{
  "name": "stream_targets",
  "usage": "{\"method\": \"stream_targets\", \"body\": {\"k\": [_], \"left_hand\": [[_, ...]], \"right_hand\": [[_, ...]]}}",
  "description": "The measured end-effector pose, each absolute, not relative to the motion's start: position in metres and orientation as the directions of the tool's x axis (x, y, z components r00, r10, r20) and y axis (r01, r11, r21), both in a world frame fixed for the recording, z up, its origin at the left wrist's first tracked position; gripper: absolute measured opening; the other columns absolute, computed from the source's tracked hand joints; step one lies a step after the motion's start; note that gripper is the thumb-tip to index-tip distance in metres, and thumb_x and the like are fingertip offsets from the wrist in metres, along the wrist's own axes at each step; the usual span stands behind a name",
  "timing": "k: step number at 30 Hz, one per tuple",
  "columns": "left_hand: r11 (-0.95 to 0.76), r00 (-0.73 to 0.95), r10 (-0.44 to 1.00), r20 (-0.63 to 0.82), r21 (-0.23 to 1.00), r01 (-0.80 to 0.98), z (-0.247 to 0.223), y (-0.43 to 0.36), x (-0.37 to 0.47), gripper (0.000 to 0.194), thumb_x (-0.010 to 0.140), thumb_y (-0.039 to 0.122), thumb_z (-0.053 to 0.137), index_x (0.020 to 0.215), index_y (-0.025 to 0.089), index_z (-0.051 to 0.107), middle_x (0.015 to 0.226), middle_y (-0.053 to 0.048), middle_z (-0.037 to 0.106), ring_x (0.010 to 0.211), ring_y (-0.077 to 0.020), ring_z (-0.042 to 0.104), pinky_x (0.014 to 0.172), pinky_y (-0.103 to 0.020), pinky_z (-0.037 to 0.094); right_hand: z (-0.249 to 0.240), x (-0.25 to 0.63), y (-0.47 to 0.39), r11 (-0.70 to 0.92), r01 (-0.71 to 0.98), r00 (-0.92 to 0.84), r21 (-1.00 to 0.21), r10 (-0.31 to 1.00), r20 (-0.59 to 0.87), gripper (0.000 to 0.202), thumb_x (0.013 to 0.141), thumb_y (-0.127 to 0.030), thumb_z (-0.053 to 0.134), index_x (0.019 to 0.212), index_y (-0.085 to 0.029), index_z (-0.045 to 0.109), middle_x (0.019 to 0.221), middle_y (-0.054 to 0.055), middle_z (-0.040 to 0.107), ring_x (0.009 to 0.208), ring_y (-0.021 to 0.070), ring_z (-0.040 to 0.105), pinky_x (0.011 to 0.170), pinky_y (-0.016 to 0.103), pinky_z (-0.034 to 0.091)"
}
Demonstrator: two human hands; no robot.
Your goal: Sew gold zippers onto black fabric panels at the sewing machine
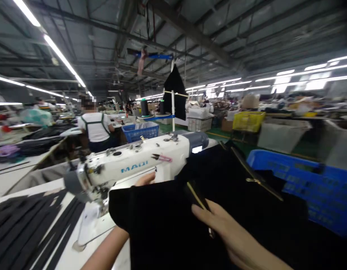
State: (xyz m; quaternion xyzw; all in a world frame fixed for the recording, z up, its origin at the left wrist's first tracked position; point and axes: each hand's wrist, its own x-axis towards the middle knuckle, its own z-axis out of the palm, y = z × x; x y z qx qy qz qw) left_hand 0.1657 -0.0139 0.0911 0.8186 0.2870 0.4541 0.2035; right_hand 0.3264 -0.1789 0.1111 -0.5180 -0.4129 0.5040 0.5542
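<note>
A large piece of black fabric (167, 221) with gold-toothed zippers is held up in front of me and covers much of the lower view. My right hand (218, 217) grips it beside a short zipper (196, 195), thumb on top and fingers mostly hidden in the cloth. Under the left part of the fabric runs my left arm, and my left hand (146, 179) shows past its far edge, closed on the cloth with most fingers covered. A second zipper (256, 178) lies along the fabric's right part. Just beyond stands a white sewing machine (134, 157).
Pink-handled thread snips (162, 158) rest on the machine. Black fabric strips (24, 221) cover the table at left. A blue crate (325, 187) stands at right; thread cones (145, 108) are behind the machine. A person (96, 127) in a white shirt stands further back.
</note>
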Motion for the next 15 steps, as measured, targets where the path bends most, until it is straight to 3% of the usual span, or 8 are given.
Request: {"method": "stream_targets", "body": {"k": [1,3,5,7,10,13,15], "left_hand": [[-0.630,0.377,0.766,0.520,0.722,0.287,0.086,-0.016,0.127,0.039,0.089,0.040,0.036,0.109,0.016,0.059,0.101,-0.007,0.069,0.090,-0.0226,0.066,0.075,-0.034,0.056],[-0.419,0.119,0.907,0.404,0.835,0.357,0.074,-0.033,0.054,0.039,0.084,0.045,0.048,0.106,0.014,0.059,0.099,-0.009,0.069,0.092,-0.0254,0.065,0.081,-0.039,0.054],[-0.305,-0.108,0.919,0.380,0.857,0.416,0.066,-0.060,-0.001,0.041,0.082,0.047,0.051,0.110,0.017,0.057,0.105,-0.008,0.066,0.098,-0.0263,0.063,0.089,-0.044,0.049],[-0.266,-0.168,0.899,0.404,0.808,0.525,0.060,-0.087,-0.032,0.039,0.082,0.048,0.052,0.108,0.020,0.057,0.105,-0.006,0.066,0.098,-0.0259,0.062,0.094,-0.046,0.045],[-0.424,0.088,0.866,0.491,0.631,0.650,0.056,-0.108,-0.040,0.027,0.084,0.039,0.053,0.104,0.023,0.061,0.107,-0.004,0.064,0.099,-0.0237,0.060,0.094,-0.041,0.045],[-0.724,0.453,0.681,0.576,0.435,0.535,0.055,-0.100,-0.014,0.021,0.087,0.024,0.051,0.105,0.024,0.061,0.105,-0.004,0.065,0.096,-0.0201,0.061,0.083,-0.031,0.050],[-0.839,0.575,0.540,0.614,0.339,0.426,0.057,-0.082,0.014,0.023,0.088,0.016,0.047,0.103,0.023,0.062,0.101,-0.005,0.066,0.091,-0.0191,0.062,0.077,-0.030,0.051]], "right_hand": [[0.100,0.311,-0.159,-0.070,-0.105,0.086,-0.992,0.993,-0.079,0.053,0.072,-0.056,0.061,0.107,-0.015,0.058,0.096,0.009,0.063,0.092,0.0257,0.059,0.082,0.037,0.047],[0.073,0.286,-0.120,-0.112,0.096,0.077,-0.989,0.991,-0.105,0.059,0.072,-0.058,0.059,0.107,-0.010,0.055,0.092,0.011,0.062,0.089,0.0275,0.059,0.078,0.038,0.048],[0.048,0.274,-0.090,-0.123,0.327,0.154,-0.937,0.985,-0.075,0.061,0.074,-0.058,0.054,0.111,-0.009,0.051,0.097,0.013,0.060,0.092,0.0275,0.058,0.083,0.040,0.045],[0.034,0.273,-0.077,-0.006,0.535,0.235,-0.845,0.961,0.143,0.059,0.079,-0.055,0.048,0.118,-0.011,0.048,0.116,0.015,0.053,0.109,0.0279,0.050,0.093,0.042,0.038],[0.035,0.280,-0.090,0.156,0.762,0.205,-0.628,0.863,0.463,0.040,0.088,-0.046,0.040,0.107,-0.016,0.056,0.115,0.012,0.053,0.109,0.0251,0.048,0.092,0.039,0.038],[0.040,0.273,-0.117,0.135,0.881,0.118,-0.453,0.865,0.488,0.027,0.091,-0.038,0.040,0.085,-0.019,0.059,0.084,0.005,0.059,0.078,0.0200,0.056,0.073,0.035,0.042],[0.033,0.263,-0.127,0.083,0.944,0.087,-0.319,0.871,0.484,0.022,0.088,-0.036,0.047,0.081,-0.020,0.058,0.078,0.004,0.057,0.072,0.0201,0.053,0.067,0.034,0.040]]}}
